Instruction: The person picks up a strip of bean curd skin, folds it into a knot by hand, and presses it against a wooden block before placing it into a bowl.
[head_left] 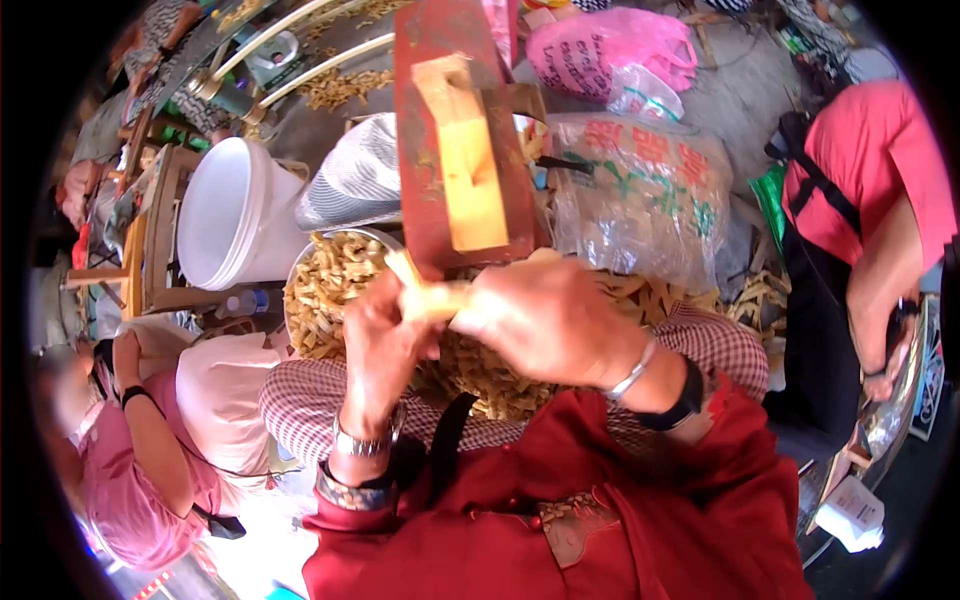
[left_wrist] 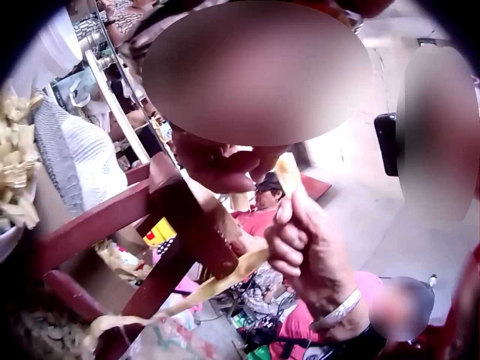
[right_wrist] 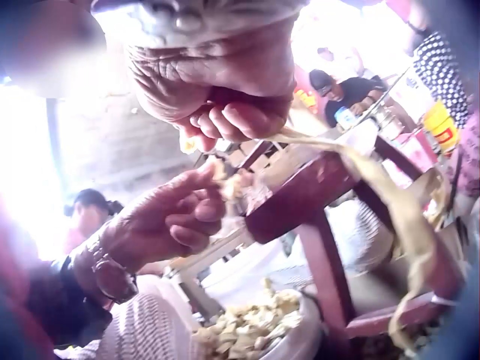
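Both hands meet in front of the red wooden bench (head_left: 415,150), working a long, flat, pale-yellow strip (head_left: 435,302). In the head view my left hand (head_left: 378,345) pinches the strip near one end, a short piece sticking up past its fingers. The right wrist view shows a small folded bit at the left hand's fingertips (right_wrist: 204,180). My right hand (head_left: 555,325), blurred in the head view, grips the strip with curled fingers. From it the strip's tail (right_wrist: 405,217) hangs down past the bench. A yellow block (head_left: 470,185) lies on the bench top.
A basin (head_left: 290,320) heaped with short folded pieces stands at left, beside a white bucket (head_left: 215,215). More pieces (head_left: 490,385) lie at the lap. A clear plastic bag (head_left: 650,190) and a pink bag (head_left: 610,50) sit beyond. People sit on either side.
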